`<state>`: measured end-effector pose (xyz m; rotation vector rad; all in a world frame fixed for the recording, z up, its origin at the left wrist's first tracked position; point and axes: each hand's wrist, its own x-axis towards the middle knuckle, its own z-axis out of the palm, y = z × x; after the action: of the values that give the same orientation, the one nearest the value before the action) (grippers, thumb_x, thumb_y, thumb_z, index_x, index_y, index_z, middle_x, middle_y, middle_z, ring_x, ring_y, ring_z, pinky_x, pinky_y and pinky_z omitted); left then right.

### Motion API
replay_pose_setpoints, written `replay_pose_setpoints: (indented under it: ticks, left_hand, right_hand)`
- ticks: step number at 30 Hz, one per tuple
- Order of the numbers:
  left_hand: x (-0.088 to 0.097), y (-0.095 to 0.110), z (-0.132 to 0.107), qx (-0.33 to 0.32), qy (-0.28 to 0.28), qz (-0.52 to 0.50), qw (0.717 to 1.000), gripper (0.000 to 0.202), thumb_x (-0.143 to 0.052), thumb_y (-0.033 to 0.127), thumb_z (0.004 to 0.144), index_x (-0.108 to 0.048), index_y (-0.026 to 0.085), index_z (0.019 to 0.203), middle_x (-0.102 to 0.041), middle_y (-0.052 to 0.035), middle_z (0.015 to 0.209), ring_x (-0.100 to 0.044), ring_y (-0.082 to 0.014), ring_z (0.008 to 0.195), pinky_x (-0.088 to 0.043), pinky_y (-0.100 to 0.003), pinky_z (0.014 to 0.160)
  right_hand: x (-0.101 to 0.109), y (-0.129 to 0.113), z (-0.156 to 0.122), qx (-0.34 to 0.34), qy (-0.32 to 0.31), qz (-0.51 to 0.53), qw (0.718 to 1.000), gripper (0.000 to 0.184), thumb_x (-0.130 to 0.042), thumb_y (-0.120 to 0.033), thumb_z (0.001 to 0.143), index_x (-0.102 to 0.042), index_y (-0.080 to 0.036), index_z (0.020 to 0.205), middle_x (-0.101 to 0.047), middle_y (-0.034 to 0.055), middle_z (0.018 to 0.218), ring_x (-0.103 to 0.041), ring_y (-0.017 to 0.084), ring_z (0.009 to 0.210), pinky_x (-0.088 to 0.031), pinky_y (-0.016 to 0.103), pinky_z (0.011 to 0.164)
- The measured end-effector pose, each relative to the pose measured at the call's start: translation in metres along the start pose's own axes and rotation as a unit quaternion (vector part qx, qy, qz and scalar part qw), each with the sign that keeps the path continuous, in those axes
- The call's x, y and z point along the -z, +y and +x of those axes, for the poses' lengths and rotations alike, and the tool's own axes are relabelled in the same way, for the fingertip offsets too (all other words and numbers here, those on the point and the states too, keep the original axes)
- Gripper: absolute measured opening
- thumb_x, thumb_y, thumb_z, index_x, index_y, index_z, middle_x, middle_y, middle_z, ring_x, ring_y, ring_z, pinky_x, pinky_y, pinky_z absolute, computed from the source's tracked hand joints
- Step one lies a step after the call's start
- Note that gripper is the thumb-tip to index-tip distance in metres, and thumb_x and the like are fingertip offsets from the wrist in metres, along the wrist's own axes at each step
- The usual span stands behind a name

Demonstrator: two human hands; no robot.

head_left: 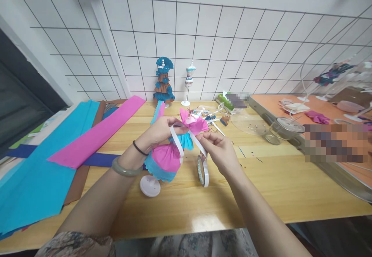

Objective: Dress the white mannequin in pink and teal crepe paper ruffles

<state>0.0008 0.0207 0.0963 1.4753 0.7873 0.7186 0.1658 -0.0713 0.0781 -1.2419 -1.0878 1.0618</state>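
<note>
My left hand is closed around a small dress-form mannequin, tilted on its side. Crepe paper dresses it: a pink ruffle at the top and a pink-and-blue skirt below. Its round white base points toward me. A loose white strip curls down beside my left fingers. My right hand pinches a length of white tape running from the mannequin's waist area. The tape roll hangs below my right fingers. Where the tape meets the paper is partly hidden.
Folded crepe paper sheets in blue and pink lie at left. Behind stand a teal-and-brown dressed mannequin and a white one. Paper scraps, a clear jar and an orange board are at right.
</note>
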Motion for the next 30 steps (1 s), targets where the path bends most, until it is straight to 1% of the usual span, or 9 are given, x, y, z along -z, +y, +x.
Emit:
replay_pose_setpoints:
  ticks: [4, 9, 11, 15, 19, 23, 26, 30]
  left_hand:
    - [-0.002, 0.003, -0.002, 0.011, 0.0, -0.024, 1.0, 0.035, -0.081, 0.029, 0.058, -0.07, 0.013, 0.086, -0.07, -0.0054, 0.084, -0.064, -0.0171, 0.078, -0.05, -0.032, 0.076]
    - [-0.002, 0.003, -0.002, 0.014, 0.002, -0.031, 0.999, 0.031, -0.081, 0.028, 0.058, -0.07, 0.013, 0.083, -0.069, -0.004, 0.079, -0.064, -0.016, 0.075, -0.051, -0.031, 0.075]
    - [-0.003, 0.003, -0.001, 0.015, 0.0, -0.029, 0.999, 0.033, -0.081, 0.028, 0.058, -0.07, 0.013, 0.085, -0.07, -0.0049, 0.081, -0.065, -0.0169, 0.077, -0.051, -0.032, 0.076]
    - [-0.004, 0.001, -0.001, 0.013, -0.006, -0.022, 1.0, 0.043, -0.081, 0.029, 0.058, -0.069, 0.013, 0.096, -0.071, -0.0075, 0.091, -0.066, -0.0194, 0.083, -0.051, -0.033, 0.079]
    - [-0.004, -0.003, 0.0, 0.005, -0.005, -0.012, 1.0, 0.043, -0.081, 0.03, 0.059, -0.069, 0.014, 0.097, -0.071, -0.0079, 0.093, -0.066, -0.0199, 0.085, -0.051, -0.032, 0.078]
    - [-0.007, -0.006, 0.002, -0.009, -0.017, -0.016, 1.0, 0.042, -0.08, 0.031, 0.06, -0.069, 0.013, 0.097, -0.071, -0.0082, 0.094, -0.065, -0.0211, 0.091, -0.05, -0.032, 0.082]
    - [-0.009, -0.007, 0.002, -0.012, -0.024, -0.022, 0.999, 0.044, -0.08, 0.031, 0.061, -0.069, 0.012, 0.098, -0.07, -0.0093, 0.095, -0.064, -0.0227, 0.094, -0.049, -0.035, 0.084]
    - [-0.009, -0.008, 0.002, -0.017, -0.03, -0.034, 0.999, 0.038, -0.08, 0.03, 0.061, -0.069, 0.012, 0.092, -0.07, -0.0082, 0.093, -0.064, -0.0207, 0.091, -0.05, -0.033, 0.081]
  right_hand:
    - [0.0, 0.0, -0.002, -0.007, -0.004, 0.008, 1.0, 0.029, -0.07, -0.042, 0.069, -0.064, -0.015, 0.07, -0.055, -0.0045, 0.043, -0.048, 0.008, 0.038, -0.04, 0.019, 0.041]
    - [0.0, 0.0, -0.004, 0.007, -0.002, 0.021, 1.0, 0.029, -0.072, -0.043, 0.068, -0.065, -0.015, 0.074, -0.059, -0.0031, 0.049, -0.049, 0.008, 0.039, -0.043, 0.02, 0.041]
    - [-0.001, 0.0, -0.005, 0.01, 0.006, 0.02, 1.0, 0.03, -0.072, -0.043, 0.068, -0.066, -0.015, 0.074, -0.059, -0.003, 0.048, -0.048, 0.008, 0.037, -0.042, 0.02, 0.039]
    - [-0.005, -0.002, -0.005, 0.014, 0.032, 0.01, 0.999, 0.03, -0.072, -0.043, 0.068, -0.066, -0.014, 0.072, -0.058, -0.0033, 0.047, -0.044, 0.007, 0.034, -0.037, 0.019, 0.036]
    - [-0.008, -0.001, -0.006, 0.024, 0.018, 0.012, 1.0, 0.028, -0.069, -0.042, 0.071, -0.063, -0.015, 0.067, -0.054, -0.0041, 0.042, -0.044, 0.007, 0.034, -0.034, 0.018, 0.036]
    - [-0.011, 0.002, -0.008, 0.048, 0.01, 0.021, 0.999, 0.026, -0.067, -0.042, 0.074, -0.06, -0.017, 0.07, -0.053, -0.0055, 0.045, -0.044, 0.007, 0.036, -0.034, 0.018, 0.036]
    - [-0.012, 0.005, -0.008, 0.062, -0.001, -0.009, 0.998, 0.026, -0.064, -0.043, 0.077, -0.059, -0.017, 0.074, -0.051, -0.006, 0.047, -0.043, 0.007, 0.038, -0.035, 0.018, 0.037]
    - [-0.011, 0.008, -0.008, 0.082, -0.004, -0.067, 0.994, 0.027, -0.057, -0.045, 0.082, -0.057, -0.019, 0.077, -0.051, -0.0056, 0.048, -0.047, 0.008, 0.04, -0.037, 0.018, 0.038]
